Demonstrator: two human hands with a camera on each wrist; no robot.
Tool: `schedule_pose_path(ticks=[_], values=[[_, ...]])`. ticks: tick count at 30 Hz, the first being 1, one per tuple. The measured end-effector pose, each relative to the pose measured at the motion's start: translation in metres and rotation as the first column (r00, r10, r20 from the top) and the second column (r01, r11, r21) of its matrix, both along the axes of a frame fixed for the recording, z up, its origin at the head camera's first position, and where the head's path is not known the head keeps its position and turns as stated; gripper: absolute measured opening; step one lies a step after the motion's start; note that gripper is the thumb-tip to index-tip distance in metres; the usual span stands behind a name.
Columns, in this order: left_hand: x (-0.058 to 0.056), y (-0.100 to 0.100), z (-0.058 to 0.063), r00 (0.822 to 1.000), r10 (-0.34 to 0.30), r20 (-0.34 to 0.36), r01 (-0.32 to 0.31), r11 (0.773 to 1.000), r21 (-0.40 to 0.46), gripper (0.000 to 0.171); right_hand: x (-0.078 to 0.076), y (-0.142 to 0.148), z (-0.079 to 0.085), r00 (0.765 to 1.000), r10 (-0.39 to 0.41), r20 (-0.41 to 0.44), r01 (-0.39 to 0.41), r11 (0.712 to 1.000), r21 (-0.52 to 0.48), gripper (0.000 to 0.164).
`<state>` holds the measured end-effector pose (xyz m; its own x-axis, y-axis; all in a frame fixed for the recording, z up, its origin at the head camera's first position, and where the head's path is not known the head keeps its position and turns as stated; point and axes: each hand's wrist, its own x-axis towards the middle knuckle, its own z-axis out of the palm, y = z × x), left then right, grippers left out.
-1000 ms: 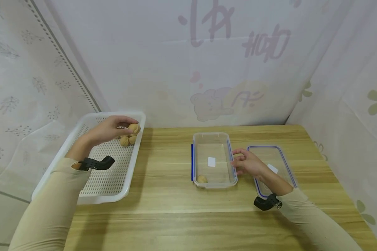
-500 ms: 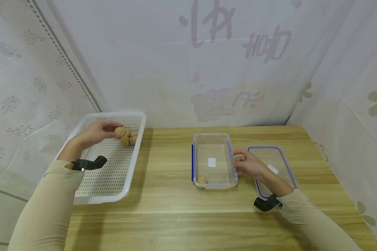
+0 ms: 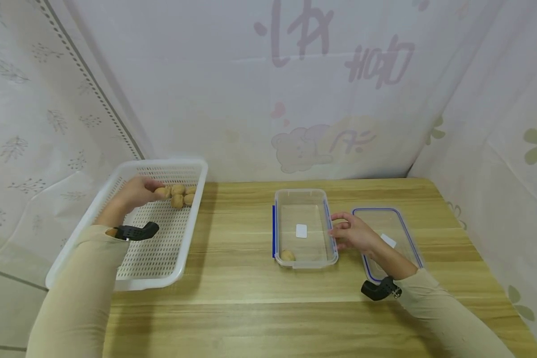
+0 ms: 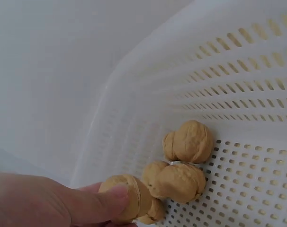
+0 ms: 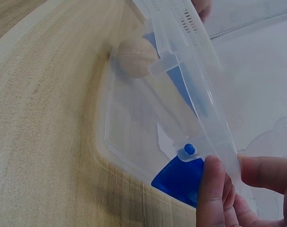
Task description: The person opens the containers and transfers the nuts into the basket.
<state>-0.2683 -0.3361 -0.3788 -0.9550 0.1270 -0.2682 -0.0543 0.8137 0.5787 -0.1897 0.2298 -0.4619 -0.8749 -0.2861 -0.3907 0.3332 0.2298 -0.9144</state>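
Observation:
My left hand (image 3: 136, 193) is inside the white perforated basket (image 3: 161, 282), pinching a walnut (image 4: 127, 196) between thumb and fingers. Several other walnuts (image 4: 181, 182) lie close beside it on the basket floor, near the right wall. At mid-table, my right hand (image 3: 352, 231) pinches the right rim of a clear plastic food container (image 3: 302, 264), by a blue side clip (image 5: 181, 177). One walnut (image 3: 288, 255) sits in that container's near left corner. A white label (image 3: 301, 230) shows at its bottom.
A clear lid with a blue seal (image 3: 385, 211) lies on the wooden table (image 3: 232, 278) to the container's right, partly under my right forearm. A printed curtain (image 3: 232, 99) hangs behind the table and at both sides.
My left hand has moved left and lower, away from the basket's right wall, with a walnut in its fingers throughout. The right hand and container have stayed put.

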Motion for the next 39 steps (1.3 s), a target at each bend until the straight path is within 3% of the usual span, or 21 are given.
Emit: schedule_pose_path(ticks=[6, 19, 31, 39], values=[[-0.001, -0.005, -0.009, 0.995, 0.087, 0.057, -0.088, 0.996, 0.02, 0.054, 0.0, 0.0, -0.001, 1.0, 0.003, -0.004, -0.003, 1.0, -0.01, 0.054], [-0.009, -0.015, -0.041, 0.975, 0.189, 0.117, -0.195, 0.98, 0.043, 0.059, 0.0, 0.0, -0.001, 1.0, -0.002, -0.007, 0.002, 1.0, -0.003, 0.053], [-0.004, -0.009, -0.054, 0.977, 0.215, -0.006, -0.214, 0.973, 0.082, 0.053, 0.0, 0.0, 0.0, 1.0, -0.003, 0.001, 0.003, 1.0, -0.008, 0.054], [-0.005, -0.011, -0.062, 0.97, 0.242, -0.004, -0.24, 0.967, 0.085, 0.055, 0.001, 0.0, 0.001, 1.0, -0.005, 0.006, 0.005, 1.0, -0.005, 0.055]])
